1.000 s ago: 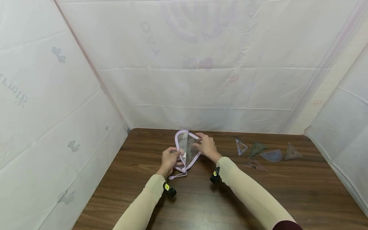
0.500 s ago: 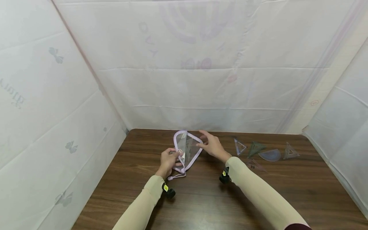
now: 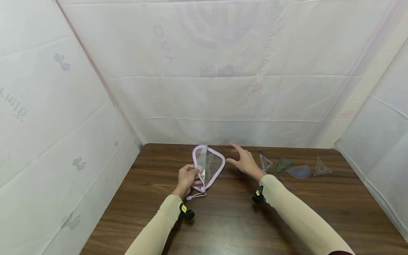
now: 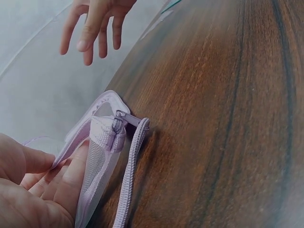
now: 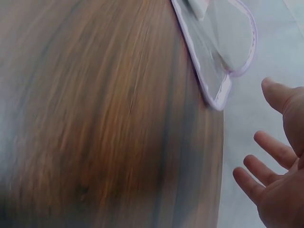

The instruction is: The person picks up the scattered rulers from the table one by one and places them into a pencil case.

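Observation:
A mesh zipper pouch (image 3: 214, 164) with lilac trim lies at the back middle of the table, its mouth spread. Through its mesh shows a clear set square (image 3: 209, 164). My left hand (image 3: 187, 179) pinches the near-left edge of the opening between thumb and fingers, some fingers inside. In the left wrist view the zipper pull with its lilac cord (image 4: 132, 166) hangs beside that hand. To the right of the pouch, apart from it, is my right hand (image 3: 245, 162), fingers extended and holding nothing.
Right of my right hand lie a blue-edged set square (image 3: 266, 163), a green set square (image 3: 283, 164), a bluish protractor (image 3: 299, 172) and a greyish set square (image 3: 322, 167). A pinkish set square (image 3: 287, 183) is partly behind the right sleeve. White sheeting (image 3: 204, 106) walls in the table.
My right hand has let go of the pouch's right side and moved right, toward the loose set squares. The left hand keeps its hold on the pouch.

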The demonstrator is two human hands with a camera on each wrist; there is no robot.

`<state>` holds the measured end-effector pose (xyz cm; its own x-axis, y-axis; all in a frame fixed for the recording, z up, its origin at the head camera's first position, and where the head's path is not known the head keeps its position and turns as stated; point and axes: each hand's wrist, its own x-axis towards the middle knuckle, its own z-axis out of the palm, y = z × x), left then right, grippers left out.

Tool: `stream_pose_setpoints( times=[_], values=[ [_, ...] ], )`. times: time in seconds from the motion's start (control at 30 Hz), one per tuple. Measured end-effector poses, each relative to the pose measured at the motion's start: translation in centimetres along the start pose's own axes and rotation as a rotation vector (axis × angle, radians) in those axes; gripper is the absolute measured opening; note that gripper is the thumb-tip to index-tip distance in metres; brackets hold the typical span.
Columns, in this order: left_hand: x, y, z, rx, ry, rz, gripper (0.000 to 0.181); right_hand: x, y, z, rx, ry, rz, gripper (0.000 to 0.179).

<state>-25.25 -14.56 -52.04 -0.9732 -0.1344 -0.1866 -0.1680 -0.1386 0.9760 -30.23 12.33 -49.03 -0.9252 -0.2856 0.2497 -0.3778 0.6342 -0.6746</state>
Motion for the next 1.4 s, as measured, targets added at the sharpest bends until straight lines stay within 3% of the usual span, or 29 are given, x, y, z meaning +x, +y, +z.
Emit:
stream_pose_setpoints(
  times=[0.2, 0.67, 1.17, 1.4],
  values=[
    [0.0, 0.1, 0.0, 0.0, -0.002, 0.0, 0.011, -0.5, 0.9, -0.8, -0.036, -0.004, 0.038, 0.081],
    [0.0, -0.1, 0.1, -0.004, 0.002, -0.008, 0.011, -2.6, 2.4, -2.9, -0.092, -0.041, -0.057, 0.089],
    [0.0, 0.2, -0.1, -0.01, -0.016, -0.015, 0.018, -5.9, 4.7, -6.0, -0.106, -0.045, -0.084, 0.098],
    [-1.1, 1.6, 0.1, 0.016, -0.044, -0.031, 0.024, -7.9, 5.9, -7.5, -0.13, -0.028, -0.058, 0.101]
  ],
)
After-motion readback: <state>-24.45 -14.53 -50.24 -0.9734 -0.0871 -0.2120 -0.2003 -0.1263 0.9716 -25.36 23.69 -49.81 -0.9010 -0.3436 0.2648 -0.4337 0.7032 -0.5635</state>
